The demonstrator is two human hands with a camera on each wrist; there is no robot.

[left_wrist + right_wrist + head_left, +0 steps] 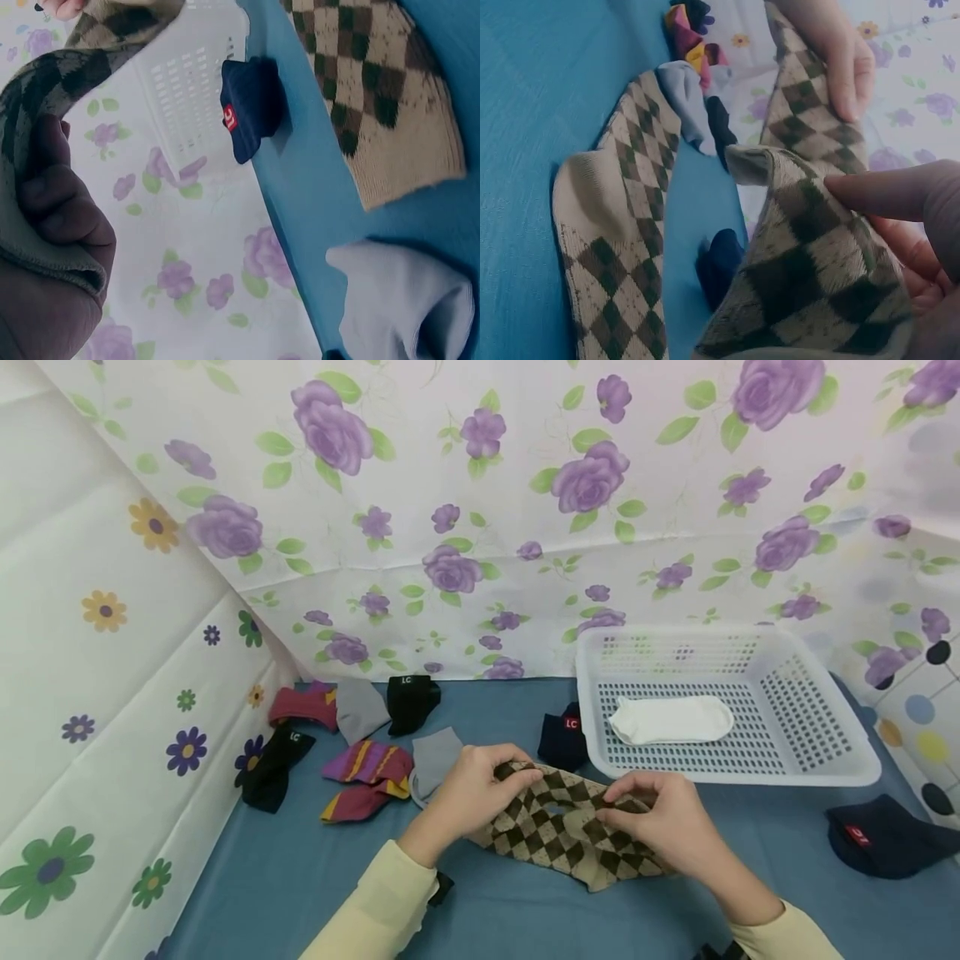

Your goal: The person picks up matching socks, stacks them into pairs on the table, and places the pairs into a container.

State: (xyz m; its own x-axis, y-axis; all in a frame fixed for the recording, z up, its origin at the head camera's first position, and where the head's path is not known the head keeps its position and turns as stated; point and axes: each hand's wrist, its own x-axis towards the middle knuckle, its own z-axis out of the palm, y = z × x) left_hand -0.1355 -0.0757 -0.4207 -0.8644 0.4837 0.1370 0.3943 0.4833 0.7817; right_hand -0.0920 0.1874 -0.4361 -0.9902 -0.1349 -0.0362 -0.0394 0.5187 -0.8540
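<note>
Hands hold argyle sock over blue cloth; floral backdrop.

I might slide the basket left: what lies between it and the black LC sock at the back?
The head view shows a navy sock right beside the basket, then bare blue cloth up to the black sock.

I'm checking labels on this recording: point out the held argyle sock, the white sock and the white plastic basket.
Held argyle sock (802, 270), right wrist view: its diamond-patterned fabric.
White sock (672, 720), head view: its middle.
White plastic basket (750, 776), head view: its front rim.
</note>
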